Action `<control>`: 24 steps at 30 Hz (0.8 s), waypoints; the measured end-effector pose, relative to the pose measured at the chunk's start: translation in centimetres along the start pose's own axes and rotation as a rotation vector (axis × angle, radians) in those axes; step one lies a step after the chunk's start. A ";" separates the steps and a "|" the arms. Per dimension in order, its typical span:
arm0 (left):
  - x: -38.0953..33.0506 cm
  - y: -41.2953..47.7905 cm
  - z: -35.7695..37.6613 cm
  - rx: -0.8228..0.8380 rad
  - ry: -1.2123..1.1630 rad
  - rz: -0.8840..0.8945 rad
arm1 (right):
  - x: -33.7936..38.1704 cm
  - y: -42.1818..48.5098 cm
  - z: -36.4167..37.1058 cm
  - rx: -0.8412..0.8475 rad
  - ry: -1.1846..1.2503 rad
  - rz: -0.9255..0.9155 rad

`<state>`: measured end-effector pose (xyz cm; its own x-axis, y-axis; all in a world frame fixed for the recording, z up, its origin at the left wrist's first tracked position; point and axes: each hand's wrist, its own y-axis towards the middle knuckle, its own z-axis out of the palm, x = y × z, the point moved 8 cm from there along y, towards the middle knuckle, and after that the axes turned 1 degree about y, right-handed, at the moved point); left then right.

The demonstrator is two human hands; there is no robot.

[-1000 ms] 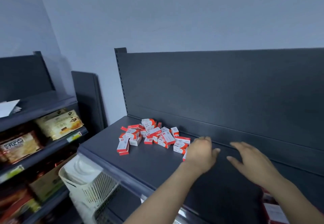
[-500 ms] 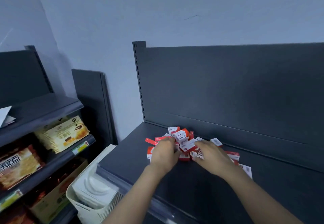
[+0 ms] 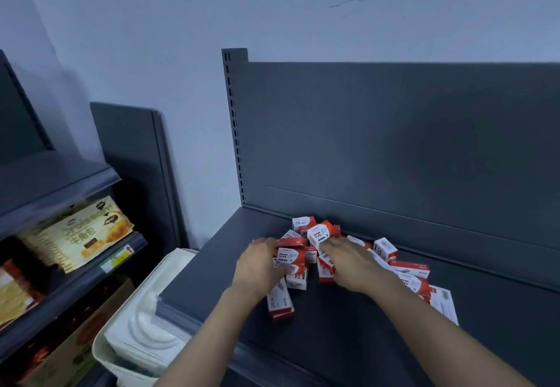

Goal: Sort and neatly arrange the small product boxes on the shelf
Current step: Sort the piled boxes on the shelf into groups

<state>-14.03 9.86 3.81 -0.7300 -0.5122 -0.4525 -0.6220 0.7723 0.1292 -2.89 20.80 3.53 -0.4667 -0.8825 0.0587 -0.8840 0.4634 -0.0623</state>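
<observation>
Both hands are in on the pile of boxes (image 3: 325,268), a loose red-and-white heap on the dark shelf (image 3: 348,326). The heap sits just in front of the back panel (image 3: 394,144), boxes lying every which way. The left hand (image 3: 257,268) is at the pile's left edge, fingers over the top and thumb underneath, pinching a labelled box (image 3: 290,255) that reads "paper clips". The right hand (image 3: 354,265) lies across the middle of the pile, close beside the left but not touching it. Its fingertips (image 3: 330,244) are up against the top box (image 3: 319,234), which is tilted on the heap. Whether that hand is gripping anything, I can't tell. One long box (image 3: 280,301) pokes out of the pile's near side under the left wrist. A flat box (image 3: 444,301) lies at the pile's far right end. Well left of the pile there's a white basket (image 3: 130,341) down low, and snack packs (image 3: 75,235) on the next rack.
</observation>
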 end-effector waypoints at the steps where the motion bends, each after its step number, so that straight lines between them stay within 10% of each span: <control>1: -0.2 0.1 0.1 0.007 -0.007 0.014 | -0.1 0.2 0.1 0.004 -0.012 -0.011; 15: -3.3 1.3 2.1 0.136 0.271 0.210 | -1.4 -0.7 -0.2 -0.046 -0.019 -0.018; 24: -10.1 1.0 1.3 0.059 0.024 0.279 | -5.0 -5.3 -2.7 -0.120 0.077 0.083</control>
<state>-6.89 16.31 7.37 -0.8776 -0.2845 -0.3858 -0.3788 0.9049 0.1943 4.03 23.00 6.22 -0.5348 -0.8341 0.1351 -0.8372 0.5447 0.0486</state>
